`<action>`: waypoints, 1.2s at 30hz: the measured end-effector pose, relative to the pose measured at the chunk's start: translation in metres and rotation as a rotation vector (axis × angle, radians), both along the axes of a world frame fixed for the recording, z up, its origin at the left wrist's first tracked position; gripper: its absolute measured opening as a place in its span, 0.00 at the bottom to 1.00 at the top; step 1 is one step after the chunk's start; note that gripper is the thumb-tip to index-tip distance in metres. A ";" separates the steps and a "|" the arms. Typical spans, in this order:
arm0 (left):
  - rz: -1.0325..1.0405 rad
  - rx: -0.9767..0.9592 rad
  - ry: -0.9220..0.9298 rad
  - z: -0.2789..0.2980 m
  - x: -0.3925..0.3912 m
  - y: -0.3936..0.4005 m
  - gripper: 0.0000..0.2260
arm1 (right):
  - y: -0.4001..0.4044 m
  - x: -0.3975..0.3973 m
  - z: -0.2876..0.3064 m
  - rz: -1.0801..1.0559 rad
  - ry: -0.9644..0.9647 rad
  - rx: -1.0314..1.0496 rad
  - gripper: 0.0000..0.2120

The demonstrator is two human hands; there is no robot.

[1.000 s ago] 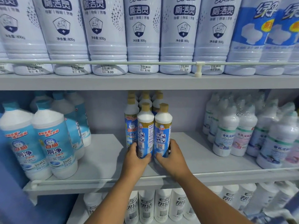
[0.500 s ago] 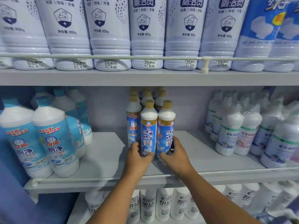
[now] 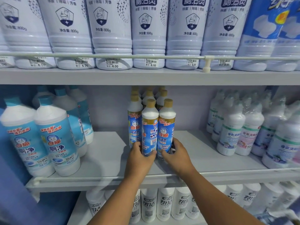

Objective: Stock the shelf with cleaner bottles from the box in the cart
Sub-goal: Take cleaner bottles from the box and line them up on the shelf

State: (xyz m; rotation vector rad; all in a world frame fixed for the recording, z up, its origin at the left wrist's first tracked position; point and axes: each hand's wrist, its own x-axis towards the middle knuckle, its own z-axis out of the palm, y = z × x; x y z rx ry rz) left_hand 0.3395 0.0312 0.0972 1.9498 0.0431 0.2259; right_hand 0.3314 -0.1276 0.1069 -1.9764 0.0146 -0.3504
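Note:
Two slim white cleaner bottles with gold caps and blue labels stand upright side by side on the middle grey shelf (image 3: 103, 161). My left hand (image 3: 139, 157) grips the base of the left bottle (image 3: 150, 125). My right hand (image 3: 176, 153) curls round the base of the right bottle (image 3: 166, 127). Behind them stand several more of the same gold-capped bottles (image 3: 135, 114) in rows reaching to the shelf's back. The cart and the box are out of view.
Large blue-capped bottles (image 3: 55, 137) stand at the shelf's left, white green-banded bottles (image 3: 230, 132) at its right. A thin rail (image 3: 113, 176) runs along the front edge. Big white 800 g bottles (image 3: 149, 33) fill the upper shelf; white bottles (image 3: 164, 203) line the lower one.
Both hands have pushed the two front bottles a little deeper onto the shelf, closer to the rows behind. The right bottle has turned so its front label faces me.

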 end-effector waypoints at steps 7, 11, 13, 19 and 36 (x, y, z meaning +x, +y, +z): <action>0.046 0.128 -0.067 0.001 -0.001 -0.003 0.18 | -0.001 0.006 -0.003 -0.058 0.081 -0.052 0.25; 0.082 0.156 -0.055 0.008 0.000 -0.010 0.19 | -0.001 0.010 -0.006 -0.086 0.100 -0.031 0.27; 0.090 0.158 -0.043 0.010 0.004 -0.011 0.20 | -0.001 0.011 -0.007 -0.097 0.108 -0.041 0.25; 0.117 0.248 -0.060 0.015 0.014 -0.013 0.24 | 0.001 0.014 -0.011 -0.109 0.120 -0.086 0.20; 0.070 0.836 0.013 0.029 0.030 -0.017 0.22 | -0.005 0.038 -0.013 -0.143 0.091 -0.261 0.19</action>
